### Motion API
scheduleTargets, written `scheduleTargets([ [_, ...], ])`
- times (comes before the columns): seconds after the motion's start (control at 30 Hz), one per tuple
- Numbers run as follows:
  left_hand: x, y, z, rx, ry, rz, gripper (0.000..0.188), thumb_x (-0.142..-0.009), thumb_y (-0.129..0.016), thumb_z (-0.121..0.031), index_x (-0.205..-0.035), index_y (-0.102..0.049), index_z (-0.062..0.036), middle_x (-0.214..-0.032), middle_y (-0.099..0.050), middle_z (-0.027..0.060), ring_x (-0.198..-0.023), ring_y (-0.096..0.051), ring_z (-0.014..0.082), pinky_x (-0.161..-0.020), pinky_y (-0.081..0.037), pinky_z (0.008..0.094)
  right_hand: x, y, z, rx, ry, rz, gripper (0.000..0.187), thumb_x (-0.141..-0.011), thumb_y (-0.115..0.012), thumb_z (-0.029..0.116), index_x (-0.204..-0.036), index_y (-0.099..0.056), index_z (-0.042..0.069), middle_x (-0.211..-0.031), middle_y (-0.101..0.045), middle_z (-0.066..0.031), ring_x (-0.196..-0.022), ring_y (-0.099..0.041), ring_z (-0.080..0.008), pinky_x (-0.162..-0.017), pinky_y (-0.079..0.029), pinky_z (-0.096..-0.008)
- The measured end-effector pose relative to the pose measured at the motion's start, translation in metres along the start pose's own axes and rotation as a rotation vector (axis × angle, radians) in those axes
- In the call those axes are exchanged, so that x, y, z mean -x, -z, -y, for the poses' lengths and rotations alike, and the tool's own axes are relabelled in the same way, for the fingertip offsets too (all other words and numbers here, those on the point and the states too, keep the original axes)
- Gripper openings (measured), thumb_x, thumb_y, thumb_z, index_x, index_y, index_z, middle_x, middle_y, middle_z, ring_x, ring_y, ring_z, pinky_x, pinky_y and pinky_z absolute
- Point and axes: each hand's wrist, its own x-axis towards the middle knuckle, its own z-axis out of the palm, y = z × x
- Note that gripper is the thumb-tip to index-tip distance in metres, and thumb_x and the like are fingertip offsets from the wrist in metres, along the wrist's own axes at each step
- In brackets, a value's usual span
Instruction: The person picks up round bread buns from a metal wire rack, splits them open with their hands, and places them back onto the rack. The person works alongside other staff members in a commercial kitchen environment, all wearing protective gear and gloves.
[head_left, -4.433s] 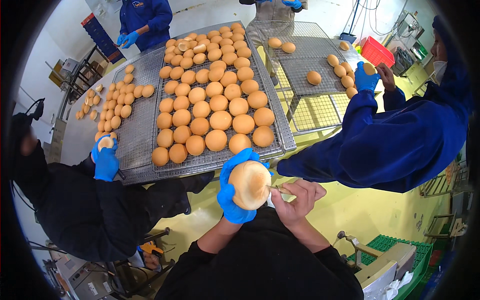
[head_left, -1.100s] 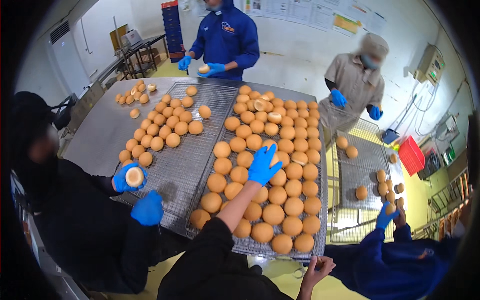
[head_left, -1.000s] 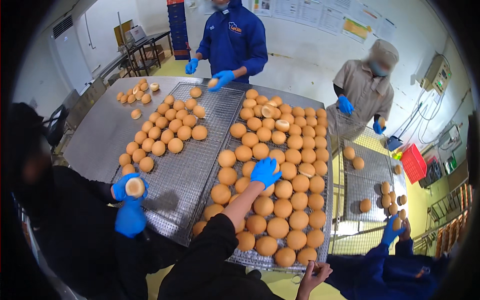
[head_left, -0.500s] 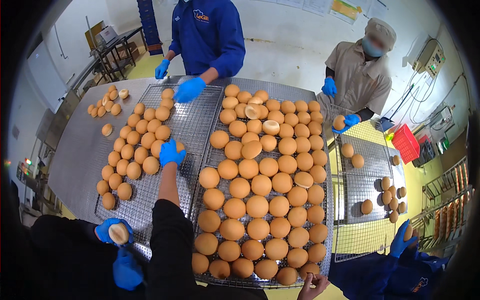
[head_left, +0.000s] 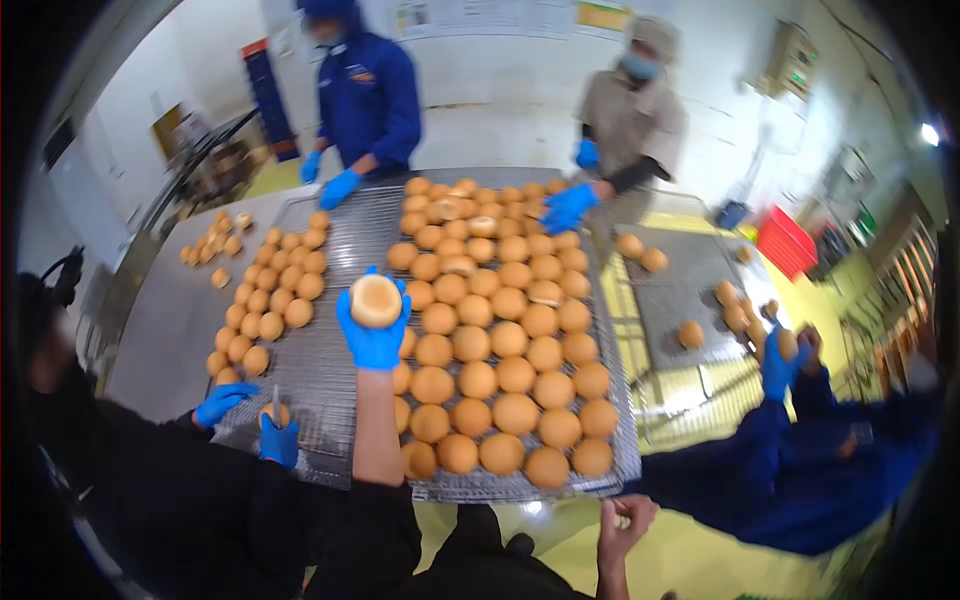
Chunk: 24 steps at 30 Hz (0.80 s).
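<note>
My left hand, in a blue glove, holds a round bun with its pale flat side showing. Gloved fingers cup the bun from below and around its sides. It is up in front of the left edge of a wire rack covered in rows of brown buns. Bare and ungloved, my right hand is just off the rack's near right corner. Its fingers are curled with the tips together; whether anything small is between them I cannot make out.
A second wire rack at left carries more buns. Beside me at left, a co-worker's gloved hand holds a bun. Across the table, another person's glove reaches over the buns. Loose buns lie on the right-hand surface.
My left hand has lifted a bun off the left rack, raised it rightward and turned its pale side into view. The beige-clad person's hand now reaches over the full rack. The view has shifted.
</note>
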Motion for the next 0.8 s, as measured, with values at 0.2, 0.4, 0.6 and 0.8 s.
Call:
scheduleTargets([
  [0.2,0.219,-0.084,0.159,0.335,0.59,0.117,0.069,-0.077,-0.05,-0.05,-0.132,-0.03,-0.0152,-0.122,-0.043,0.0183,-0.11,-0.042,0.0362,-0.09,-0.04,0.0479,0.015,0.068,0.02,-0.063,0.144,-0.058,0.022,-0.06,-0.071,0.01,-0.073,-0.054,0.008,-0.073,-0.051,-0.0055,-0.073,-0.045,-0.0225,-0.072,-0.031,-0.0342],
  [0.4,0.342,-0.138,0.215,0.03,0.682,0.263,0.083,-0.068,-0.058,-0.051,-0.131,-0.028,-0.0052,-0.123,-0.043,0.0181,-0.111,-0.044,0.0359,-0.091,-0.039,0.0485,0.052,0.142,0.044,0.054,0.268,-0.169,0.029,-0.055,-0.077,0.016,-0.074,-0.055,0.013,-0.076,-0.054,-0.0038,-0.073,-0.047,-0.0228,-0.071,-0.031,-0.0343],
  [0.6,0.378,-0.161,0.22,-0.159,0.645,0.27,0.084,-0.068,-0.056,-0.052,-0.129,-0.029,-0.0017,-0.114,-0.047,0.0216,-0.103,-0.049,0.035,-0.085,-0.043,0.0471,0.072,0.166,0.019,0.151,0.231,-0.354,0.032,-0.053,-0.076,0.017,-0.077,-0.055,0.014,-0.076,-0.051,-0.0026,-0.073,-0.045,-0.0224,-0.07,-0.03,-0.0364],
  [0.8,0.385,-0.159,0.204,-0.091,0.69,0.203,0.077,-0.068,-0.057,-0.045,-0.126,-0.033,-0.002,-0.118,-0.045,0.0192,-0.105,-0.049,0.0347,-0.089,-0.041,0.0466,0.084,0.164,0.028,0.141,0.327,-0.328,0.038,-0.052,-0.076,0.021,-0.083,-0.054,0.016,-0.077,-0.048,-0.0016,-0.075,-0.044,-0.0221,-0.072,-0.028,-0.0367],
])
